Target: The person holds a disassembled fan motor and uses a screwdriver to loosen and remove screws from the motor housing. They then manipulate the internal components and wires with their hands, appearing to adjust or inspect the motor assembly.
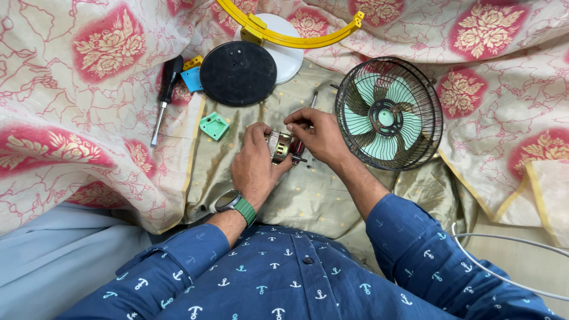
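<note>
My left hand [255,163] grips a small metal fan motor [280,147] over a beige cloth. A watch with a green strap sits on that wrist. My right hand [317,135] rests on the motor's top and holds a screwdriver [310,105] whose shaft sticks out beyond the fingers. A small table fan head with a black wire cage and green blades [388,114] lies just right of my right hand.
A black round disc [237,73] lies on a white round base, with a yellow curved bracket [296,39] behind. A green plastic piece [214,125], blue and yellow parts [192,76] and a second black-handled screwdriver [164,98] lie left. A white cable [504,261] runs at right.
</note>
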